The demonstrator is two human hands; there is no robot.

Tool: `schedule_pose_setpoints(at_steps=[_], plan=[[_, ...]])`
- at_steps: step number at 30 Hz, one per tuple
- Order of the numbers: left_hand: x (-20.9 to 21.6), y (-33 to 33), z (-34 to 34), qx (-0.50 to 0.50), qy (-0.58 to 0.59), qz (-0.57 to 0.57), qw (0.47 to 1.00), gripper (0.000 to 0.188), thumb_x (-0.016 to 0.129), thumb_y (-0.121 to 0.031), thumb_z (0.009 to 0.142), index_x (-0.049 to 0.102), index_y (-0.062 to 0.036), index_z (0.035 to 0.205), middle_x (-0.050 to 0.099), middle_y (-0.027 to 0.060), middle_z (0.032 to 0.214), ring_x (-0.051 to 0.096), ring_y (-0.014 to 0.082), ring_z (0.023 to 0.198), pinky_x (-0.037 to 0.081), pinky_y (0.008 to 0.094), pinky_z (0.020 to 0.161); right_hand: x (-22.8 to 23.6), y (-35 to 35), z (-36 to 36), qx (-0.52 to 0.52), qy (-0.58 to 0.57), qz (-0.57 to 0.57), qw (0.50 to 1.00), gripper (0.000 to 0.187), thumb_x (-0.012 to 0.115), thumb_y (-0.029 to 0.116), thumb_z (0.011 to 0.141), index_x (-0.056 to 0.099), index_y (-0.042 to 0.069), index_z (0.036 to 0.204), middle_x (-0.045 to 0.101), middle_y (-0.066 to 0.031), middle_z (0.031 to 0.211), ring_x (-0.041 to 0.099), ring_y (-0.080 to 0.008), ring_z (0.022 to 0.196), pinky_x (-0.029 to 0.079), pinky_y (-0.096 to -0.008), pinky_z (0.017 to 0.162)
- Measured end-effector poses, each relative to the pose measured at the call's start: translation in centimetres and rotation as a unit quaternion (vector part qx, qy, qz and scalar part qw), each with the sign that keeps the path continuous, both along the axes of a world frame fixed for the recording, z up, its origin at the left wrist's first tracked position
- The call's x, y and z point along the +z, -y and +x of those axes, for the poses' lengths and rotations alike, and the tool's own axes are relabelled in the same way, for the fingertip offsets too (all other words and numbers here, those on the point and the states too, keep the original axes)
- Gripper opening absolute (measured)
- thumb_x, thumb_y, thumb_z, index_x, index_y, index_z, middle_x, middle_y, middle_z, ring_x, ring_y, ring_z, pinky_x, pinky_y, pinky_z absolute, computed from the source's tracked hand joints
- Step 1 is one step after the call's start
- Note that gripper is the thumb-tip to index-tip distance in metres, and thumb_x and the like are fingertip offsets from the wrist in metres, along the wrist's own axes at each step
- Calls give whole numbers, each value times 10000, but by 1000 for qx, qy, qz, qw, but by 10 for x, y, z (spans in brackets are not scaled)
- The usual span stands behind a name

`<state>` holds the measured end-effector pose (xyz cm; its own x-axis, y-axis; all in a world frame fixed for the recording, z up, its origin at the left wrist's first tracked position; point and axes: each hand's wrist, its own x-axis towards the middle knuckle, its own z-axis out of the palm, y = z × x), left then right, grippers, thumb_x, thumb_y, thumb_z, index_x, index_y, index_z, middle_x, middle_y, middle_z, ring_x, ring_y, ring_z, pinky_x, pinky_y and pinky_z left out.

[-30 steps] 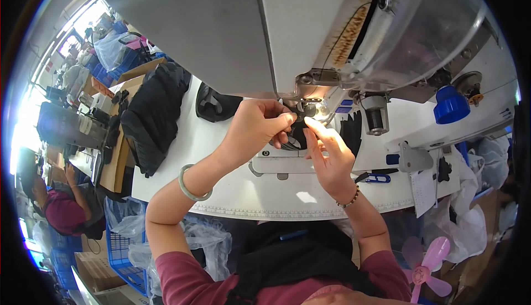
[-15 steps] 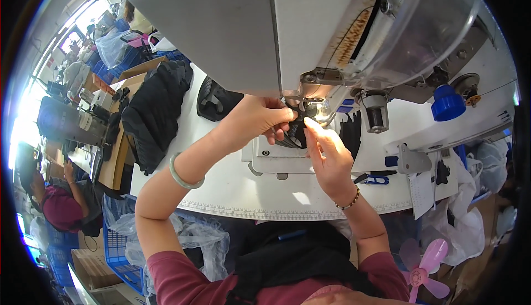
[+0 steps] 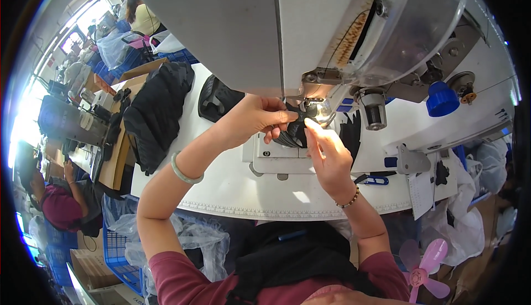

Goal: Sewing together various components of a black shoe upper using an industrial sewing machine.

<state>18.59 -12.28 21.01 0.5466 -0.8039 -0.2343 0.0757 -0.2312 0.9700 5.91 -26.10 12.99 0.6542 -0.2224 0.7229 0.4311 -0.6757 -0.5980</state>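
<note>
Under the lit needle area of a white sewing machine (image 3: 232, 22), a black fabric piece (image 3: 296, 133) lies on the machine bed. My left hand (image 3: 260, 118) pinches its left edge between thumb and fingers. From the right, my right hand (image 3: 329, 153) grips the same piece with thumb and fingertips close together. The two sets of fingertips are a short gap apart. What exactly the piece is, I cannot make out. Left of my left hand lies another black item (image 3: 217, 99), and black strips (image 3: 350, 133) lie right of the needle area.
Dark fabric (image 3: 157, 117) is heaped at the table's left side by a cardboard box. Blue-handled snips (image 3: 377, 180) lie right of my right hand. A blue basket (image 3: 123, 252) stands below the table edge, a pink fan (image 3: 418, 276) at lower right. Another person (image 3: 63, 208) sits far left.
The view has shifted slightly. Both hands keep their hold on the black piece, and the left hand has barely moved. A person at the back left shows more fully.
</note>
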Motion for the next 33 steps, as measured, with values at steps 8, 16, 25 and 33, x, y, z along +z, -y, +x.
schedule_pose_setpoints(at_steps=[8,16,25,33], plan=[[-6,3,0,55,-44,-10,997,98,624,-104,817,593,-12,804,525,4,640,436,34,473,296,158,406,18,-6,-3,-53,-30,-43,997,246,619,44,825,593,44,1070,589,-114,783,598,-236,600,485,-301,518],[-5,6,-7,92,-88,-20,992,105,608,-79,805,609,23,830,514,4,640,431,29,488,305,147,397,34,-8,-10,-78,-79,-68,992,213,591,114,856,588,72,1064,541,-110,592,541,-275,488,435,-347,435],[-20,11,8,116,-82,-92,986,130,566,1,795,528,-19,672,465,3,617,382,65,493,259,212,426,20,0,-1,-59,-76,6,995,194,578,-44,838,445,17,965,480,-49,656,411,-80,472,343,-198,454],[-24,12,14,125,-99,-99,982,130,520,49,777,510,12,653,468,38,608,386,97,492,265,237,448,21,4,-2,-35,-64,22,997,238,591,-61,823,371,18,869,398,-23,615,351,-64,528,330,-189,477]])
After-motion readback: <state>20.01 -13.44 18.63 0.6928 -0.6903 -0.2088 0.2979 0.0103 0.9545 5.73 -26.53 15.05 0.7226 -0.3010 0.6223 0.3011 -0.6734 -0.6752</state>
